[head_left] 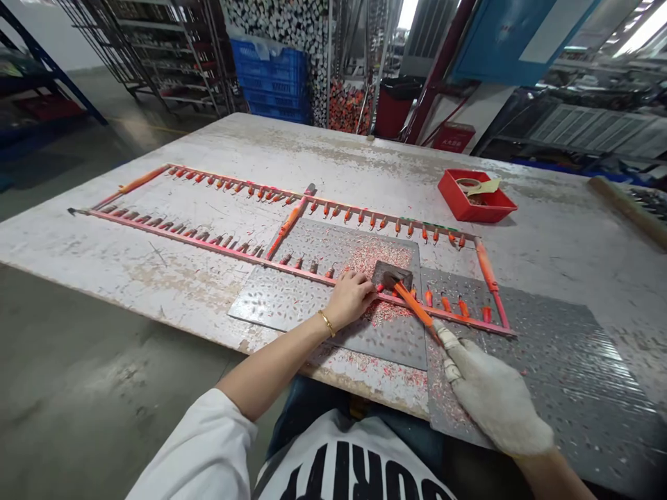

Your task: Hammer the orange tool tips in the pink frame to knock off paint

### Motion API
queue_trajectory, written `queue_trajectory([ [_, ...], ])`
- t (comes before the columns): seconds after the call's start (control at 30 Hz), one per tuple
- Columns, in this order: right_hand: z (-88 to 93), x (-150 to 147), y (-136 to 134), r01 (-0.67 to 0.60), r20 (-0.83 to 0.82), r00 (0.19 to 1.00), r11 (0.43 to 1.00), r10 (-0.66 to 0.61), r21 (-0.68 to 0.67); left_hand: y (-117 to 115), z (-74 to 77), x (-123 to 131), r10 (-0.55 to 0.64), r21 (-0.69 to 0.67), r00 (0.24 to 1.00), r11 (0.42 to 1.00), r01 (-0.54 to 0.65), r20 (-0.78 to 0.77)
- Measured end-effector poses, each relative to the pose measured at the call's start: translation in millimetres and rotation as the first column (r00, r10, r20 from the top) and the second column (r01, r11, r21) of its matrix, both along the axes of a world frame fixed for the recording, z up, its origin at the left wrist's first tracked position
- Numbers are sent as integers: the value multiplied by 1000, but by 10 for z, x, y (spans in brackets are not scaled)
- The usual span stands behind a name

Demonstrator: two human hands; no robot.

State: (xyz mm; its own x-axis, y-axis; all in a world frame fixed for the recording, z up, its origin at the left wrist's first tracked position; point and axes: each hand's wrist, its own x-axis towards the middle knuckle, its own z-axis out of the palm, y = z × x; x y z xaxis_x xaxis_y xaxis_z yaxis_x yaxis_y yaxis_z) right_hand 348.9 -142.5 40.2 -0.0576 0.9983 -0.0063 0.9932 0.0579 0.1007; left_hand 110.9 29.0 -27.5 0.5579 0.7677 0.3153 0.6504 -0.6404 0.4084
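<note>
A long orange-pink painted rack frame (pixel 219 248) lies flat, its two rails lined with several small paint-coated hooks. My bare left hand (pixel 350 298), with a gold bracelet at the wrist, is closed on the near rail; its fingertips are partly hidden. In my right hand (pixel 492 389), which wears a whitish glove with taped fingers, is a hammer (pixel 417 305) gripped by its orange handle. The dark hammer head is over a small dark metal block (pixel 384 269), close to the rail and just right of my left fingers.
Grey dimpled plates (pixel 292 305) lie beneath the frame, strewn with red and whitish paint chips (pixel 375 253). A red bin (pixel 476 196) holding a tape roll stands farther back on the worn white table (pixel 198 298). Blue crates (pixel 274 76) and racks are behind it.
</note>
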Motion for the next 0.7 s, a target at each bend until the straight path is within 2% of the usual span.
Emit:
queue_trajectory([
  [0.07,131,37,-30,-4,-33,999,997,7,72,2,-7,2,9,0,1000,1000,-9,-6],
  [0.17,354,74,-108,53,-151,988,973,-19,223,5,-14,1,12,-6,1000,1000,-12,0],
  [0.27,361,67,-159,113,-186,981,933,-51,342,6,-9,-2,8,-10,1000,1000,-7,1],
  [0.33,208,44,-157,76,-108,993,968,-51,241,6,-3,-4,10,-9,1000,1000,-10,-7],
  [0.4,9,24,-136,12,-40,999,1000,-11,23,5,-2,-2,10,-6,1000,1000,-10,-10],
  [0.5,-152,24,-113,61,-30,998,998,-62,-10,7,-11,7,5,3,1000,1000,-5,-10],
  [0.57,-91,46,-117,58,-46,997,998,-58,4,9,-19,13,15,7,1000,1000,-15,-12],
  [0.7,224,104,-156,91,-145,987,989,-73,120,8,-22,9,25,-1,1000,1000,-25,-12],
])
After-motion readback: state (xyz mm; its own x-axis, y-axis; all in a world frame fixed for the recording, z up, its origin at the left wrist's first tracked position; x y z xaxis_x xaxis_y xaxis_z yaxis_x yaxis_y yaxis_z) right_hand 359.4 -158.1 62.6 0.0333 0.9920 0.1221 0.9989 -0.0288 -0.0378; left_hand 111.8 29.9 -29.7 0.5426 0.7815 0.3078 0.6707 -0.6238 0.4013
